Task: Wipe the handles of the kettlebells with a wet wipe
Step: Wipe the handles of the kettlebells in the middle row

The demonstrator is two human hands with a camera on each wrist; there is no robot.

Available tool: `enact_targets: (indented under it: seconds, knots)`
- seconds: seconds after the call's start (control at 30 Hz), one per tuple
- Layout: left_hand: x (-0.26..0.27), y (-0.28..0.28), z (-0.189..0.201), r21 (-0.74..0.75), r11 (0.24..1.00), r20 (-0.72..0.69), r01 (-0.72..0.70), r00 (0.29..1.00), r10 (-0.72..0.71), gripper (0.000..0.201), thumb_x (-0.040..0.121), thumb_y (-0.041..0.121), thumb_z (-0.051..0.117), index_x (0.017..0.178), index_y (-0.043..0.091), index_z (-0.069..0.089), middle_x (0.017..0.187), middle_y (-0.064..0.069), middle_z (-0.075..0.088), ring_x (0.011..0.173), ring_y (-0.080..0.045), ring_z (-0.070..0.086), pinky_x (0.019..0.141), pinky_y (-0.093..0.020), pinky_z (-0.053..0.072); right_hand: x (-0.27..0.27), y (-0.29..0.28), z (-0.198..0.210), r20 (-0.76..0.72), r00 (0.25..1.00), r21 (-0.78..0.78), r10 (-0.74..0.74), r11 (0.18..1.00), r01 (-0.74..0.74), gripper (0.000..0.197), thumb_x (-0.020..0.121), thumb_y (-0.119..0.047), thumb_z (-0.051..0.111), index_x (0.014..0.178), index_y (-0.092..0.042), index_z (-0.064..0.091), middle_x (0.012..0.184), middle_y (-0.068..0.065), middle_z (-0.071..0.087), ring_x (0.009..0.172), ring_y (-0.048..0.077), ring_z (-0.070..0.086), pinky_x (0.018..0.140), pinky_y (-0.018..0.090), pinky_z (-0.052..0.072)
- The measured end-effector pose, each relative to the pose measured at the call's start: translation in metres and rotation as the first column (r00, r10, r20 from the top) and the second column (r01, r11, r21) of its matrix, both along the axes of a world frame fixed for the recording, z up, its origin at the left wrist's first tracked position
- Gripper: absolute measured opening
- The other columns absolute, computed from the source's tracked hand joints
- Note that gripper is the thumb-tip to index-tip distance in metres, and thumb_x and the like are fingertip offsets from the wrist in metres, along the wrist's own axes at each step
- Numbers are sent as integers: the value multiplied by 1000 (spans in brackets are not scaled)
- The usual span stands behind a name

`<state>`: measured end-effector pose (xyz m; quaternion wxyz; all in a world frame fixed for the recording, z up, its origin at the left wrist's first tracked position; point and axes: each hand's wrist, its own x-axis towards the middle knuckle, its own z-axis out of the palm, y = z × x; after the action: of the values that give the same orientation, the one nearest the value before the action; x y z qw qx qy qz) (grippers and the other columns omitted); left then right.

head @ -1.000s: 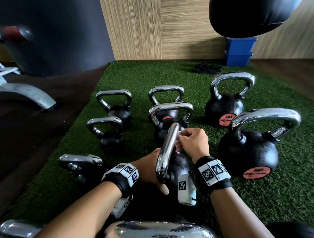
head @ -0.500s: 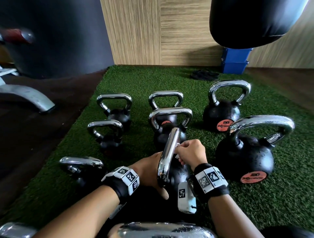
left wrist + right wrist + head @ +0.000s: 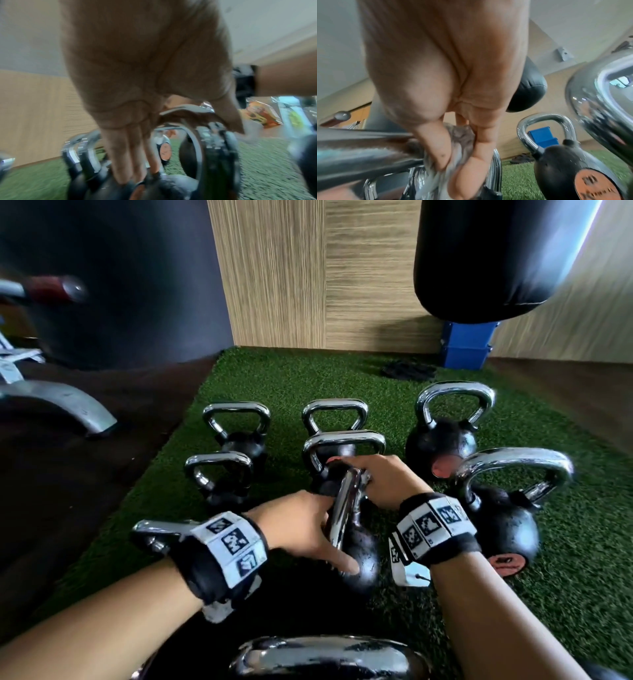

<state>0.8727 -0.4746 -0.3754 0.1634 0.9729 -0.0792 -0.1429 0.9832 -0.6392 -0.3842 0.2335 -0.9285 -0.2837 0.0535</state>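
A black kettlebell stands on the green turf between my hands, its chrome handle seen edge-on and pointing away from me. My left hand holds it low down. The fingers lie nearly straight on the ball and the thumb presses the near side. My right hand grips the far end of the handle. In the right wrist view a crumpled grey-white wet wipe is pinched between thumb and fingers against the bar.
Several more kettlebells stand close around: a large one just right, another behind it, smaller ones left, and a chrome handle near my body. A black punching bag hangs far right above a blue box. Dark floor and a bench foot lie left.
My right hand has reached further over the far end of the handle with the wipe. The left hand keeps its hold. The head view has tilted up a little.
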Motion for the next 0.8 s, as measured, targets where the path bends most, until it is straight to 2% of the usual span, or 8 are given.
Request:
enact_targets:
  seconds: [0.1, 0.17, 0.23, 0.3, 0.4, 0.5, 0.67, 0.8]
  knots:
    - [6, -14, -1, 72, 997, -1, -37, 999, 37, 54, 64, 59, 85, 102, 27, 64, 97, 3, 73, 89, -20, 70, 77, -38, 62, 1, 4, 8, -22, 1000, -49, 13, 999, -14, 46, 86, -11, 57, 122, -38, 69, 112, 8, 73, 94, 24, 68, 77, 18, 44]
    - [10, -17, 0, 99, 994, -32, -50, 998, 53, 53, 64, 53, 87, 100, 25, 60, 101, 1, 72, 93, -24, 70, 80, -40, 62, 0, 4, 7, -28, 999, -42, -18, 999, 17, 43, 85, -15, 56, 116, -40, 70, 108, 9, 72, 96, 27, 69, 84, 24, 52]
    - [14, -14, 4, 150, 989, -47, -13, 999, 20, 57, 63, 50, 91, 99, 26, 54, 109, -2, 72, 101, -25, 69, 83, -37, 59, -2, 1, 5, -31, 996, -43, -81, 996, 79, 44, 84, -18, 56, 119, -43, 69, 114, 9, 71, 104, 28, 68, 92, 32, 55]
    - [18, -8, 10, 192, 981, -62, 18, 998, -6, 61, 60, 43, 96, 103, 22, 57, 113, -4, 72, 104, -25, 69, 86, -36, 58, -6, -5, 4, -11, 991, -35, -136, 990, 136, 45, 84, -18, 57, 120, -42, 69, 120, 8, 70, 108, 28, 67, 95, 32, 55]
    - [25, 0, 25, 243, 969, -79, 47, 996, -28, 71, 55, 25, 100, 117, 18, 65, 111, -4, 74, 103, -25, 70, 87, -37, 58, -13, -19, 6, 8, 976, -34, -216, 976, 216, 42, 84, -17, 59, 120, -35, 72, 117, 9, 70, 108, 29, 67, 90, 29, 53]
    - [32, 1, 34, 333, 937, -65, 103, 994, -86, 74, 54, 17, 99, 120, 27, 66, 106, 0, 74, 98, -24, 69, 76, -32, 54, -28, -31, 8, 12, 969, -84, -248, 965, 249, 29, 82, -13, 58, 105, -19, 75, 101, 13, 71, 99, 32, 69, 79, 29, 54]
    - [38, 0, 34, 423, 901, 17, 98, 993, -116, 60, 56, 7, 96, 108, 21, 68, 97, 0, 72, 96, -27, 70, 66, -29, 41, -50, -42, 3, 26, 954, -92, -298, 950, 299, 25, 79, -10, 53, 94, -11, 73, 82, 8, 61, 86, 33, 65, 69, 28, 51]
    - [35, 3, 33, 434, 897, 54, 88, 991, -124, 66, 59, 9, 96, 116, 24, 66, 111, -5, 71, 104, -30, 69, 72, -31, 44, -55, -42, 4, 24, 955, -71, -294, 953, 295, 25, 84, -10, 56, 102, -11, 73, 95, 11, 69, 92, 33, 68, 75, 33, 57]
